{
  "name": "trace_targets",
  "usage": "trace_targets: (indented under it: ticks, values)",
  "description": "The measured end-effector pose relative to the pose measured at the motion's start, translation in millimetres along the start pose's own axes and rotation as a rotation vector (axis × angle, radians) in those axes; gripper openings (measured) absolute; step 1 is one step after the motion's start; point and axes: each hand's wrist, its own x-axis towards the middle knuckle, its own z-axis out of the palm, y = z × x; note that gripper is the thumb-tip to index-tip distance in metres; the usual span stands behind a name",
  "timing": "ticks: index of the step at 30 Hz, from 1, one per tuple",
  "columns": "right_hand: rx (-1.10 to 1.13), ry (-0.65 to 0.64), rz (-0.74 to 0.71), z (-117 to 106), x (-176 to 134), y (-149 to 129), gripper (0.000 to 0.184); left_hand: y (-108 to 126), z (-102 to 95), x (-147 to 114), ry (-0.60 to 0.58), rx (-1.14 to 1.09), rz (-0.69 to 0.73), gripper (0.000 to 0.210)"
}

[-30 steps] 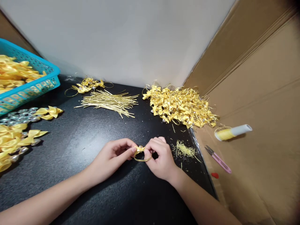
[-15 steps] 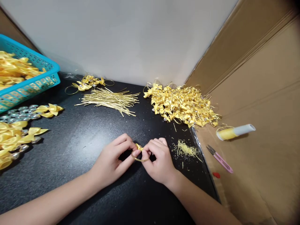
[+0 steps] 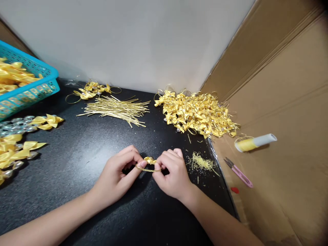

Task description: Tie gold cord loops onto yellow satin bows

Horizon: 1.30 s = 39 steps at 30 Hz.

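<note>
Between my two hands, low over the black table (image 3: 84, 164), is a small yellow ribbon bow (image 3: 149, 160) with a gold cord loop (image 3: 150, 170) curving out toward me. My left hand (image 3: 120, 171) pinches the left side of the bow and loop between thumb and forefinger. On the other side, my right hand (image 3: 171, 172) pinches the right side the same way, its other fingers curled. Part of the bow is hidden by my fingertips.
A heap of finished bows (image 3: 197, 112) lies back right, beside cut gold cords (image 3: 115, 110). At left are a blue basket (image 3: 55, 77) of ribbon bows and silver bells (image 3: 19, 124). Pink snips (image 3: 239, 173), thread scraps (image 3: 202, 162) and a thread tube (image 3: 256, 142) lie right.
My hands have drawn slightly apart, the left one moving left. More of the bow shows between them, and the cord loop looks wider and flatter. The view has shifted a little.
</note>
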Motion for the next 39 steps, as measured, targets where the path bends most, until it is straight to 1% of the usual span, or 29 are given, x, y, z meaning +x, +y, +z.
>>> trace_targets:
  ticks: [2,4,6,9,12,15,20,23,25,27,29,30,32,33,34,36,39]
  values:
    - [0.008,-0.012,-0.009,0,0,-1,0.019,-1,1.1,-2,0.003,-0.014,-0.01,0.017]
    - [0.009,-0.016,-0.016,0,-1,-2,0.019,-1,1.4,-4,0.028,-0.047,-0.046,0.005]
    - [0.007,-0.014,-0.015,0,-1,-2,0.02,0,0.5,-6,0.02,-0.104,-0.088,0.011]
    - [-0.004,-0.016,-0.016,-1,-2,-2,0.022,1,-1.6,-5,-0.073,-0.177,-0.129,0.017]
    - [-0.014,-0.027,-0.041,-2,-1,-3,0.022,0,-1.9,-1,-0.121,-0.152,-0.156,0.021]
    - [-0.008,-0.024,-0.045,-1,-1,-4,0.023,-2,-0.5,0,-0.1,-0.11,-0.144,0.024]
    - [0.035,0.023,0.056,1,-1,-4,0.025,-1,2.3,-4,-0.037,-0.062,-0.142,0.021]
    - [0.058,0.016,0.101,1,-2,-3,0.024,0,4.8,-5,-0.033,-0.107,-0.163,0.019]
    - [0.036,0.014,0.096,0,-3,-3,0.018,-1,6.3,-6,-0.031,-0.153,-0.202,0.018]
    - [-0.015,0.035,0.056,-2,-3,-4,0.004,-2,7.2,-7,-0.001,-0.177,-0.227,0.015]
    - [-0.068,0.079,-0.003,-4,-4,-5,0.015,-3,7.5,-8,0.034,-0.183,-0.221,0.01]
    - [-0.089,0.104,-0.035,-5,-4,-6,0.017,-3,7.4,-8,0.047,-0.181,-0.208,0.008]
    - [-0.11,0.129,-0.076,-6,-3,-6,0.01,-3,7.1,-10,0.06,-0.171,-0.177,0.011]
    - [-0.106,0.121,-0.084,-6,-3,-6,0.005,-2,6.9,-10,0.056,-0.162,-0.164,0.013]
    - [-0.093,0.104,-0.086,-5,-3,-5,0.003,-2,6.8,-10,0.05,-0.153,-0.15,0.013]
    - [-0.044,0.065,-0.069,-5,-2,-4,0.009,-1,6.7,-10,0.034,-0.142,-0.123,0.013]
    - [0.04,0.05,0.014,-5,-1,-2,0.015,0,6.9,-10,0.001,-0.142,-0.09,0.015]
